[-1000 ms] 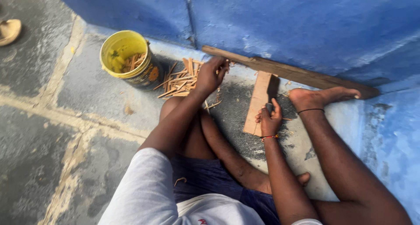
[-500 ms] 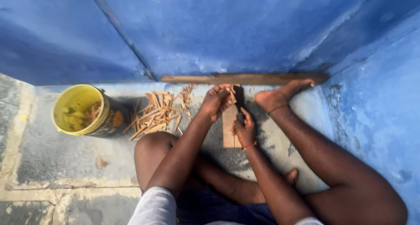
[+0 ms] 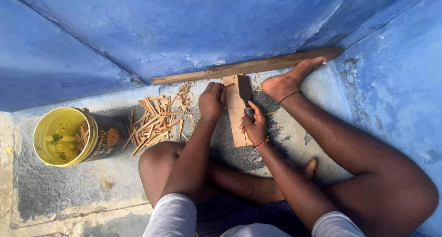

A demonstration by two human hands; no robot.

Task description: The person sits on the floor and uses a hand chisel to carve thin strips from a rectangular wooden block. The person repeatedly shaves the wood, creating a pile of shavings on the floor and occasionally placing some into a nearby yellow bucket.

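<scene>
The right hand [image 3: 253, 124] is closed around the handle of a cleaver [image 3: 244, 92], its blade lying on the wooden board [image 3: 235, 122]. At 10 o'clock, the left hand [image 3: 212, 100] pinches a wood piece [image 3: 229, 85]; split sticks [image 3: 154, 122] lie at 9 o'clock.

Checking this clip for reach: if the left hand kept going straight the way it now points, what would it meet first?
The left hand points toward the wall. It would probably first meet the long wooden plank at the foot of the blue wall, though depth is hard to judge.
</scene>
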